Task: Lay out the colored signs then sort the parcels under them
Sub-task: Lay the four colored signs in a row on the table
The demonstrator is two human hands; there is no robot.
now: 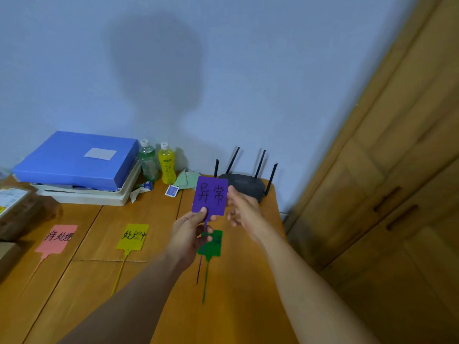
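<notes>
My left hand [192, 230] holds a purple sign [210, 195] with black characters upright above the table, thumb on its lower edge, its thin stem hanging down. My right hand [242, 209] hovers just to the right of the sign with fingers apart, holding nothing. A pink sign [57, 238] and a yellow sign [133, 236] lie flat on the wooden table [99, 281] to the left. A green sign [211, 244] lies on the table under my left hand, partly hidden. A blue parcel [74, 160] rests on a white tray at the back left. A brown cardboard parcel [19, 207] sits at the far left.
Two drink bottles, green [148, 160] and yellow [167, 163], stand against the wall. A black router [244, 183] with several antennas sits at the table's back right corner. Crumpled green paper [187, 180] and a small blue packet [172, 190] lie nearby. A wooden cabinet [397, 170] stands right.
</notes>
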